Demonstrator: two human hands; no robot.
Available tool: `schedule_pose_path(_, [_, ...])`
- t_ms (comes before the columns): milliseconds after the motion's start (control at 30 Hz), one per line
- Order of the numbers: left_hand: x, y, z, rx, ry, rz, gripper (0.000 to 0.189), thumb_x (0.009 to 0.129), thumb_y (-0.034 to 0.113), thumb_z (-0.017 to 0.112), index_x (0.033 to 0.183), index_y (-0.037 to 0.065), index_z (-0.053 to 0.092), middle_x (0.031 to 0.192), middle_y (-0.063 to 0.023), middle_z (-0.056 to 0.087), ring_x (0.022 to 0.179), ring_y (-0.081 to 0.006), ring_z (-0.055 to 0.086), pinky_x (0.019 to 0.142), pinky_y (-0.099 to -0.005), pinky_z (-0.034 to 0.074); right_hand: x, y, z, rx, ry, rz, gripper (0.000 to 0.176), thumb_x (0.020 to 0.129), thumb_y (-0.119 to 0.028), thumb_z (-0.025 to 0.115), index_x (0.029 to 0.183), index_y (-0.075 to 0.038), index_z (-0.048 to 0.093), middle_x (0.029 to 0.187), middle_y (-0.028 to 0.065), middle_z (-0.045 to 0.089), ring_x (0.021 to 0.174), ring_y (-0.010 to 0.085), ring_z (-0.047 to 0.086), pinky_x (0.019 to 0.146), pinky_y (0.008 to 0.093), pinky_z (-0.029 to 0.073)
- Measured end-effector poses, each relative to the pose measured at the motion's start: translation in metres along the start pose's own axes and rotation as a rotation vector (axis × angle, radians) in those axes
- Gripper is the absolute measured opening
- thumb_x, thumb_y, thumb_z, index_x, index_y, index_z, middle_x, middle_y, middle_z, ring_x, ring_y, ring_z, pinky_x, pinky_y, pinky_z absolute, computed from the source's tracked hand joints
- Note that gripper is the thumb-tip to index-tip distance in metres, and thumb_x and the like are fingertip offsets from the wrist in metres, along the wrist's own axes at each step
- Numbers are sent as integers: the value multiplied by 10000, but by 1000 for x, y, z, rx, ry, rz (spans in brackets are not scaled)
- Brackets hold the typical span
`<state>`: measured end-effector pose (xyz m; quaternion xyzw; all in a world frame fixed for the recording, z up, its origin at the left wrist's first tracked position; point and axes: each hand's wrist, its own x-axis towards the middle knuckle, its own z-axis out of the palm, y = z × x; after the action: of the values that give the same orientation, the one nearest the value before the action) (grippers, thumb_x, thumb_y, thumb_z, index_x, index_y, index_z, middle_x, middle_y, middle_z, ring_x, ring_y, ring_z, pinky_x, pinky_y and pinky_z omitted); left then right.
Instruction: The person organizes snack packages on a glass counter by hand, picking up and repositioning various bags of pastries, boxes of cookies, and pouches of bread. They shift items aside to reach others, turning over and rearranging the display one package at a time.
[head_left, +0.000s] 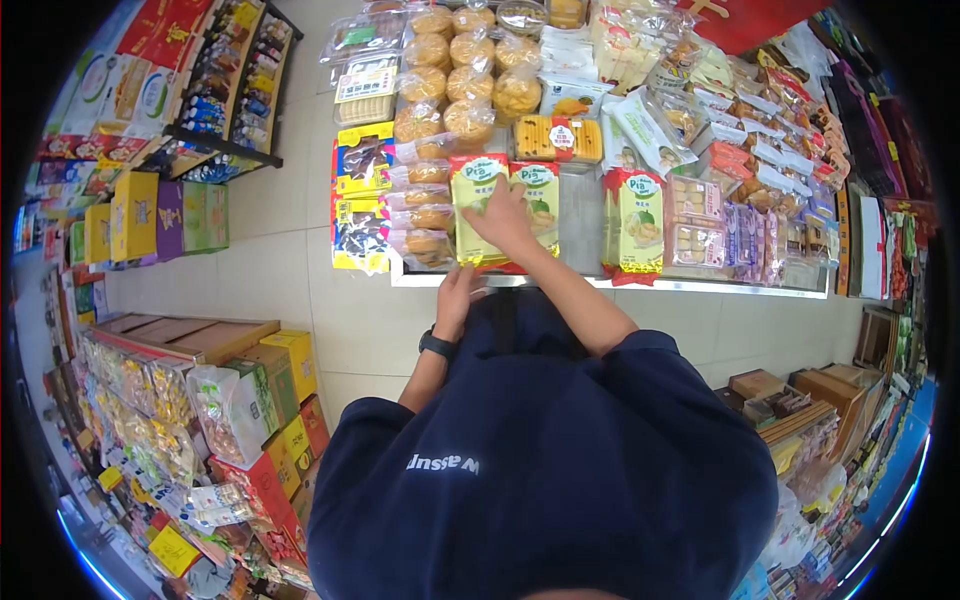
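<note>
Two green-and-yellow snack packs labelled "Pia" lie side by side at the front of the display table: a left pack (466,190) and a right pack (542,205). My right hand (500,220) rests over them where they meet, fingers spread, thumb on the left pack. At the table's front edge, my left hand (456,298) has its fingers closed at the lower corner of the left pack; its grip is partly hidden. A dark watch (437,344) is on my left wrist. Another green pack (634,222) lies further right.
Wrapped round buns (470,85) stand in rows behind the packs. Blue-and-yellow packs (362,205) lie left, pink-labelled cake boxes (697,222) right. The table's metal edge (720,288) runs before me. Stacked cartons (285,400) stand behind on the left.
</note>
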<state>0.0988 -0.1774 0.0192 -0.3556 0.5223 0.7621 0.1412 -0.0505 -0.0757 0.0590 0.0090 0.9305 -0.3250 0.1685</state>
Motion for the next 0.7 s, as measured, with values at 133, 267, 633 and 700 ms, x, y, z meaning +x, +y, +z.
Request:
schedule_pose_path(133, [14, -13, -9, -141, 16, 2, 385, 1029, 289, 587, 1232, -36, 549, 1105, -124, 660, 1051, -233, 675, 880, -341, 582, 5, 14, 13, -24, -31, -56, 982, 807, -397, 760, 1511, 48, 241, 1387, 362, 330, 1171, 527, 520, 983, 510, 479])
schedule_pose_path(267, [17, -15, -6, -174, 23, 8, 369, 1025, 286, 596, 1217, -27, 566, 1101, -101, 668, 1036, -202, 672, 877, -336, 576, 6, 57, -1, 169, 77, -237, 772, 808, -303, 747, 1422, 23, 414, 1379, 293, 429, 1182, 459, 545, 1000, 473, 476])
schedule_pose_path(633, [12, -10, -9, -107, 16, -14, 390, 1044, 345, 554, 1248, 13, 577, 1203, -116, 674, 1118, -206, 661, 892, -348, 528, -28, 218, -137, -313, 468, 228, 887, 701, -465, 792, 1394, -7, 482, 1354, 291, 453, 1259, 456, 472, 1030, 528, 423])
schedule_pose_path(700, [11, -9, -8, -114, 21, -19, 384, 1044, 351, 553, 1240, 22, 577, 1204, -112, 675, 1126, -207, 658, 901, -352, 523, -28, 215, -137, -372, 414, 242, 982, 687, -476, 815, 1440, 10, 414, 1385, 298, 404, 1307, 463, 415, 1041, 539, 412])
